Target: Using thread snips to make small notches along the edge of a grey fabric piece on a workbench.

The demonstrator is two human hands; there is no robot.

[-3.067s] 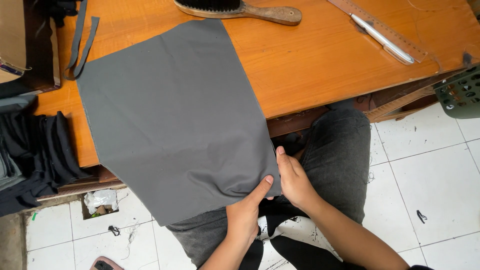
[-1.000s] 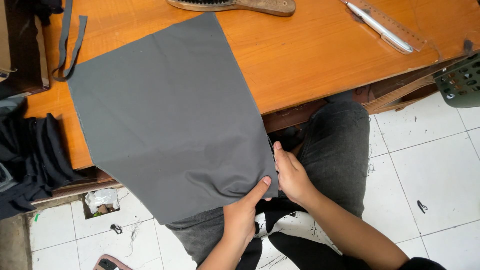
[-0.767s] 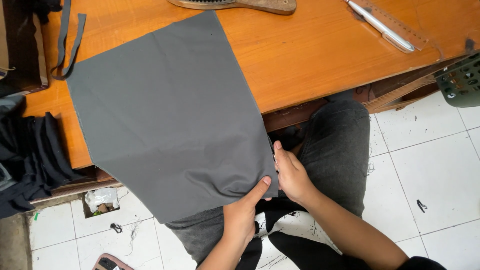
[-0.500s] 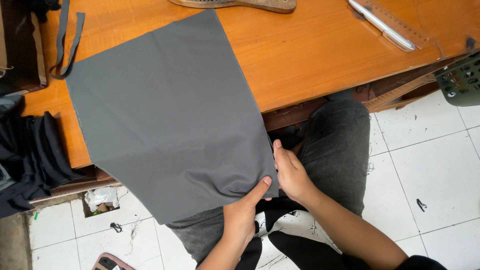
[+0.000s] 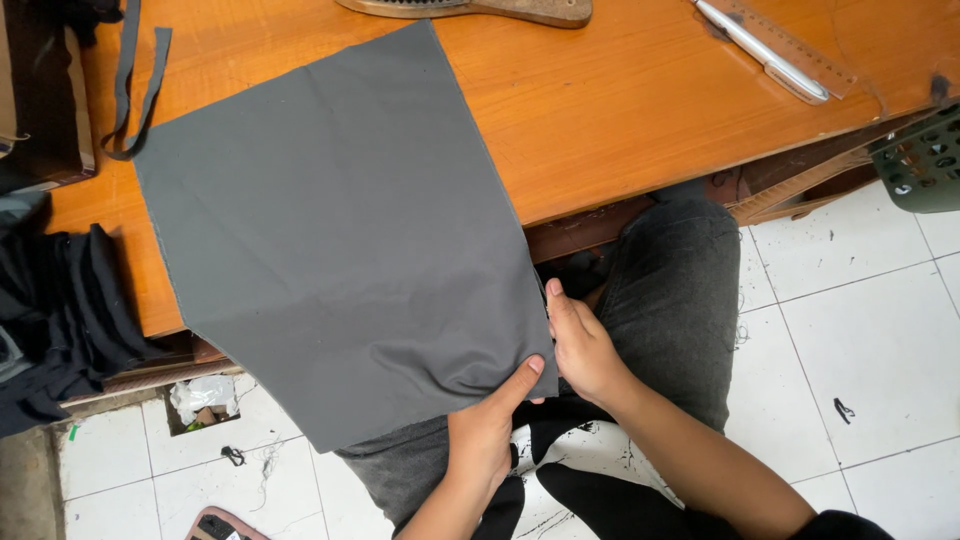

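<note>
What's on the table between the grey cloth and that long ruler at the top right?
Only bare orange wood of the table, as the head view shows; the grey cloth and the ruler lie apart.

I see plain grey cloth [image 5: 340, 240] at my hands, orange-brown table [image 5: 620, 110] beyond them, white floor tiles [image 5: 860, 330] beside them.

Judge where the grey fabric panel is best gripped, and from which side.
Grip the grey fabric panel at its near corner, the part hanging past the wooden table edge, coming from the person's side. That free overhang allows a pinch from both faces; the left hand and right hand hold there.
</note>
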